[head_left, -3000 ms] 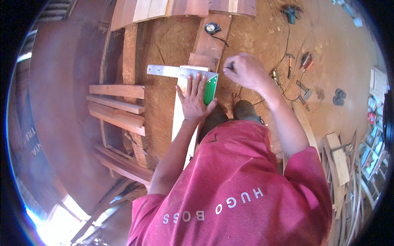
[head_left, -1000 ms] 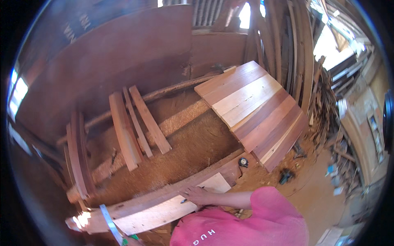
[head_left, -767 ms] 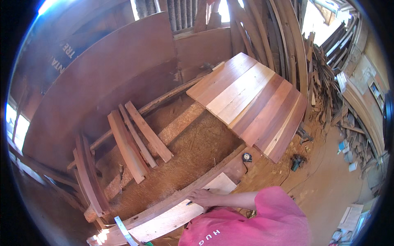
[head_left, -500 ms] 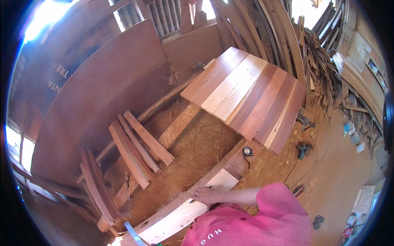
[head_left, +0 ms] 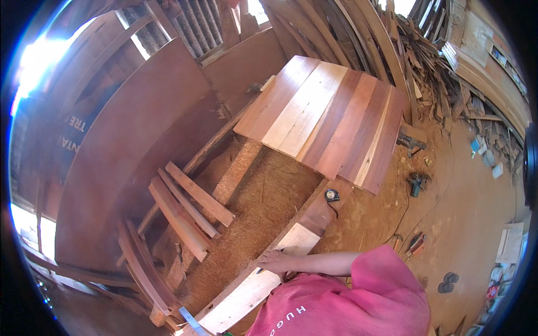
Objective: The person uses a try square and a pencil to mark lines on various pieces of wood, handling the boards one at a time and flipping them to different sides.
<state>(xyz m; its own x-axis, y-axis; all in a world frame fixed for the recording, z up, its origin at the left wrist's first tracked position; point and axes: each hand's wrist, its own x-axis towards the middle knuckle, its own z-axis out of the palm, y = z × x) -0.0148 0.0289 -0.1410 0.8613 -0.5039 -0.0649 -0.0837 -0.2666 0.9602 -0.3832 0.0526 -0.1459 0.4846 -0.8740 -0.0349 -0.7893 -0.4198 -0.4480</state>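
My right hand lies over a pale planed board, its forearm crossing in from the right under a pink sleeve. The fingers are together and bent down toward the wood, with a small dark tip showing beside them, too small to name. At the board's lower end a blue flat strip like a ruler blade lies across it. Farther along the workbench's front beam a black tape measure rests on a brown piece of wood. My left hand is out of view, below my pink-shirted body.
A tabletop of striped light and reddish planks lies on the far end of the bench. Several loose wood pieces lie left. A power tool with a cord sits on the dusty floor. Stacked offcuts line the back right.
The whole view has turned slightly, so the tabletop and the tape measure sit further left and higher. My right hand stays at about the same place on the pale board.
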